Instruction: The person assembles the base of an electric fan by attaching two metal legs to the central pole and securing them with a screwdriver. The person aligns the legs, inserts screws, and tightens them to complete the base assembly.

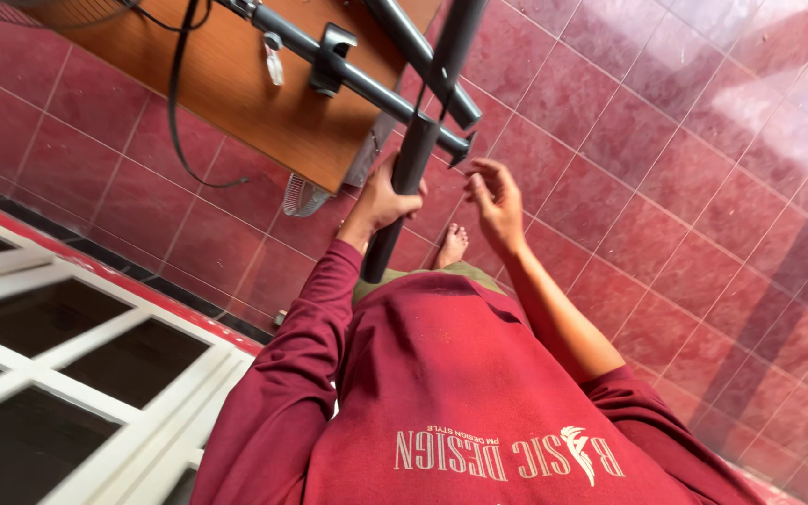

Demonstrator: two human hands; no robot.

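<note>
Maroon shirt nearest. Left hand clamped around black pole, just below crossbar. Right hand open beside pole, fingers spread, not touching. Pole standing tilted over red tile floor, near wooden table. Bare foot below.

Left hand closed in grip; right hand open, fingers seemingly curled.

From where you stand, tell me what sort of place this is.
Probably a tiled porch or room of a home. Glossy red floor tiles, a white-framed window or door and an overturned wooden table, its black metal leg gripped by the left hand.
</note>
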